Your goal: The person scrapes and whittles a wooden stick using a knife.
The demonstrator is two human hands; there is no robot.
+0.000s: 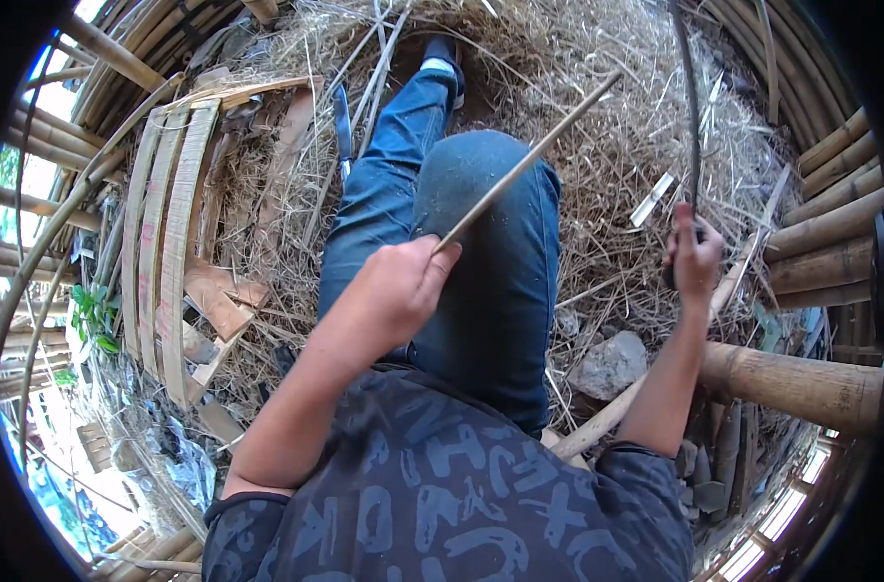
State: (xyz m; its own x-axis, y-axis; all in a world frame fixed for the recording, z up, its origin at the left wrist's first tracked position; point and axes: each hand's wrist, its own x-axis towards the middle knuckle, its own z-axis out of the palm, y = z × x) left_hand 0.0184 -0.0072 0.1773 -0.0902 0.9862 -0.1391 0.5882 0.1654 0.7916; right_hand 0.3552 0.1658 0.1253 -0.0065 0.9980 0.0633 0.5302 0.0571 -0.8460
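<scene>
1. While I have only the 1 head view to go on, I read this as a bamboo-splitting or trimming step: the left hand (403, 286) is closed in a fist around the near end of a thin bamboo strip (529, 160), which slants up and away from it over the raised knee in blue jeans (491, 242).
2. The right hand (694, 254) is closed around a dark handle; a long dark curved blade (691, 107) rises from it toward the top of the frame. I take it for a cutting tool, though its tip is lost at the edge.
3. The 2 hands stand well apart, blade and strip not touching.
4. Left of the left hand lies a stack of split bamboo slats (165, 242) on dry straw. Below the right hand sits a grey stone (609, 364), with a thick bamboo pole (801, 388) beside it.
5. My judgement: the next move calls for bringing the blade to the strip, keeping the strip steady on the knee and the edge clear of the leg.
</scene>
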